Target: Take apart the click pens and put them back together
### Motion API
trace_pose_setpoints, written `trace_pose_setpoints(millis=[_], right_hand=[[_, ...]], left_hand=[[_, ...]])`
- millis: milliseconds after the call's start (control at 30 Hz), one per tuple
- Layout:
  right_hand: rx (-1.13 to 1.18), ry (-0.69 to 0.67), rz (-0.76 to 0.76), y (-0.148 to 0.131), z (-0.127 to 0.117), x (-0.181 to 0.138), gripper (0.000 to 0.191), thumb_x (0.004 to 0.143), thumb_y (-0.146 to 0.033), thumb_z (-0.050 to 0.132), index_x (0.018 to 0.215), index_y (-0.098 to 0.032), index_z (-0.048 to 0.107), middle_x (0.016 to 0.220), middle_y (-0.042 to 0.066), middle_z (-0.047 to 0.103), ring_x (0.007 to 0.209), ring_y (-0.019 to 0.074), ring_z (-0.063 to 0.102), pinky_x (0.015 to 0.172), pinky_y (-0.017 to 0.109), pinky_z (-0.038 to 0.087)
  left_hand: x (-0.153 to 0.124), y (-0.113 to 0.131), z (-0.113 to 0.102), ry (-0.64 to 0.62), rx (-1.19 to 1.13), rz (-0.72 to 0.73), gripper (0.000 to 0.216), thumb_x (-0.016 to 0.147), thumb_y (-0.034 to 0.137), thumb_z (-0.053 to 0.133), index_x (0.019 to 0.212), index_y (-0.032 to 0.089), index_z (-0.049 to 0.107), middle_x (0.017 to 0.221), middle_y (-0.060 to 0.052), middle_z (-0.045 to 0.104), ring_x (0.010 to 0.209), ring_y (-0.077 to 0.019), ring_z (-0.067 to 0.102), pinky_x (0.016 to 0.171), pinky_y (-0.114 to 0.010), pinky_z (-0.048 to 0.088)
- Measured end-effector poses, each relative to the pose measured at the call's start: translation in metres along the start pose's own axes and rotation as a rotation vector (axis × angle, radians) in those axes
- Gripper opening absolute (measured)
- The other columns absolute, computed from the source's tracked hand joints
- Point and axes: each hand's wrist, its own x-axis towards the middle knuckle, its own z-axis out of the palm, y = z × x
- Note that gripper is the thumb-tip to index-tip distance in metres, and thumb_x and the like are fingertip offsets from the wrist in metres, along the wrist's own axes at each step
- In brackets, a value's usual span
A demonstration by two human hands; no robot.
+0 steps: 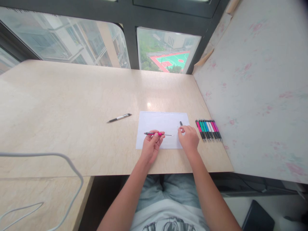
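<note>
A pink pen barrel (157, 133) with a black clip end lies across my left hand (152, 146), which is closed on it between thumb and fingers. From its right end a thin refill (168, 135) sticks out, pointing at my right hand (189, 138). The right thumb and index finger are pinched together; whatever is between them is too small to make out. Just beyond these fingertips is a short black pen piece (181, 123); I cannot tell whether the fingers touch it. Both hands are over a white sheet of paper (163, 118) on the table.
A silver and black pen (119, 118) lies left of the paper. Several pens in pink, green, blue, white and purple (209, 130) form a row at the right, beside the flowered wall (255, 96). A grey cable (48, 154) loops over the table (72, 112) at the left. Windows stand behind.
</note>
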Motion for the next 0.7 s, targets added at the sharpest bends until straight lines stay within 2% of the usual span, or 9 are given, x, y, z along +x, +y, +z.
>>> trace_pose_setpoints(millis=[167,267,333,400,500,700], right_hand=[[-0.049,-0.052,0.035,-0.003,0.011,0.005,0.02,0.09,-0.024,0.053,0.097,-0.02,0.071,0.092,0.008,0.07,0.091,0.0243,0.058,0.065,0.032,0.036],[0.001,-0.039,0.016,-0.001,0.004,0.0,0.023,0.09,-0.023,0.052,0.101,-0.019,0.071,0.091,0.009,0.07,0.092,0.0248,0.059,0.068,0.032,0.04],[0.129,-0.025,-0.017,-0.003,-0.007,-0.007,0.023,0.091,-0.024,0.052,0.101,-0.018,0.071,0.089,0.008,0.07,0.086,0.023,0.06,0.071,0.033,0.043],[0.34,-0.053,-0.085,-0.007,-0.021,-0.015,0.024,0.095,-0.027,0.049,0.099,-0.019,0.071,0.09,0.007,0.071,0.078,0.0195,0.061,0.07,0.032,0.046],[0.563,-0.148,-0.224,-0.013,-0.039,-0.025,0.026,0.098,-0.03,0.047,0.1,-0.021,0.071,0.097,0.007,0.072,0.082,0.0184,0.064,0.065,0.029,0.049],[0.419,-0.227,-0.44,-0.008,-0.048,-0.031,0.017,0.096,-0.027,0.056,0.095,-0.025,0.072,0.092,0.005,0.073,0.09,0.0209,0.065,0.082,0.035,0.05]], left_hand=[[-0.001,0.001,0.001,-0.005,-0.002,-0.006,0.027,0.076,0.023,0.081,0.096,0.016,0.063,0.096,-0.008,0.074,0.083,-0.0114,0.072,0.074,-0.017,0.056],[0.0,0.001,0.001,-0.011,-0.004,-0.008,0.027,0.077,0.023,0.08,0.096,0.016,0.063,0.096,-0.007,0.074,0.083,-0.011,0.072,0.075,-0.017,0.055],[0.0,0.0,0.001,-0.014,0.009,-0.006,0.026,0.077,0.023,0.08,0.096,0.016,0.063,0.097,-0.008,0.075,0.083,-0.0109,0.072,0.076,-0.017,0.055],[-0.001,0.0,0.002,-0.025,0.045,-0.003,0.025,0.078,0.024,0.08,0.095,0.016,0.064,0.097,-0.008,0.075,0.083,-0.0109,0.071,0.077,-0.019,0.054],[-0.003,-0.001,0.003,-0.079,0.145,-0.003,0.022,0.079,0.026,0.078,0.093,0.016,0.065,0.097,-0.008,0.075,0.081,-0.0119,0.071,0.078,-0.022,0.054],[-0.008,-0.004,0.003,-0.174,0.293,0.005,0.023,0.08,0.032,0.077,0.093,0.015,0.067,0.096,-0.01,0.076,0.078,-0.0146,0.07,0.079,-0.028,0.054]])
